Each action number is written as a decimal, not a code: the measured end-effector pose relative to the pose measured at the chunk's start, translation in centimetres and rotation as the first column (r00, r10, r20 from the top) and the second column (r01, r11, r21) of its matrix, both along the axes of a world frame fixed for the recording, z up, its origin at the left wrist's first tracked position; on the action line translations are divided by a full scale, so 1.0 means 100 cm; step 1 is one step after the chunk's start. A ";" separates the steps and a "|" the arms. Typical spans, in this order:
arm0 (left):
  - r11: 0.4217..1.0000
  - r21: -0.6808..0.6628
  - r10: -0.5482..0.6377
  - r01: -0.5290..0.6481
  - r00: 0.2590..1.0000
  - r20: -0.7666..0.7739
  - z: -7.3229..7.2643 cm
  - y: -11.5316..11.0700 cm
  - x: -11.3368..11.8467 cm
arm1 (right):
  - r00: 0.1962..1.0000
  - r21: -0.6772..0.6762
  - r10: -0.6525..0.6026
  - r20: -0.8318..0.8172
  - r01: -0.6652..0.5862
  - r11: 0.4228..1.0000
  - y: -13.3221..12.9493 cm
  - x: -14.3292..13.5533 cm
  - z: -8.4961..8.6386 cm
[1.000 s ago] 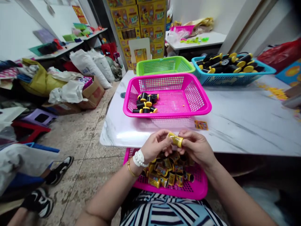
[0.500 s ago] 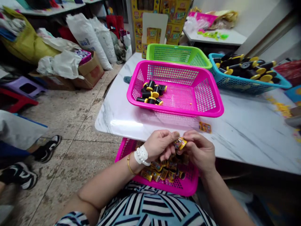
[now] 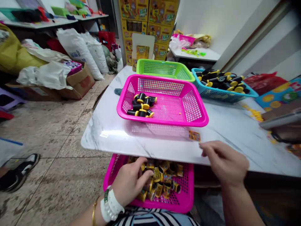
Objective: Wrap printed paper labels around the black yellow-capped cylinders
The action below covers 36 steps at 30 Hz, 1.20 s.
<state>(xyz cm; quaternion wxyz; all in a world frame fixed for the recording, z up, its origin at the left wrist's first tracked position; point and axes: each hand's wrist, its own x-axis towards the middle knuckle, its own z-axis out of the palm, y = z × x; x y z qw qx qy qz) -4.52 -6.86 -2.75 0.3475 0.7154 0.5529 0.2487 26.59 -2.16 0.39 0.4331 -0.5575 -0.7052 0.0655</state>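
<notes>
My left hand (image 3: 133, 179) reaches into the lower pink basket (image 3: 188, 201), thumb and forefinger apart, its other fingertips hidden among small yellow printed sleeves (image 3: 166, 190). Some of these sleeves show dark open ends. Over the table's front edge is my right hand (image 3: 225, 161), its fingers curled and thumb pressed to the forefinger; whether anything sits in that pinch cannot be made out. Just beyond its fingertips, a flat orange printed sleeve (image 3: 194, 136) lies on the marbled table (image 3: 150, 144).
On the table, a pink basket (image 3: 162, 122) holds several black cylinders with yellow caps (image 3: 142, 105). Behind it stand a green basket (image 3: 164, 64) and a blue basket (image 3: 225, 94) full of black-and-yellow pieces. Yellow cartons (image 3: 162, 34) are stacked at the back. A person's shoe (image 3: 21, 172) shows at left.
My hands have parted from the yellow printed sleeve they held together. The left went down into the lower basket, the right moved right over the table edge. The view has shifted too.
</notes>
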 end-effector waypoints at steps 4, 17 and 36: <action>0.995 0.072 -0.070 0.064 0.993 0.090 0.010 0.010 0.006 | 0.977 -0.118 -0.159 0.141 0.176 0.977 0.044 0.039 -0.019; 0.970 -0.239 0.165 -0.031 0.808 0.566 0.026 0.053 0.076 | 0.980 -0.151 -0.092 -0.174 0.066 0.986 0.007 -0.026 -0.030; 0.908 -0.372 0.077 0.190 0.799 0.596 0.038 0.072 0.051 | 0.536 -0.413 -0.049 -0.843 -0.585 0.698 0.004 -0.080 -0.003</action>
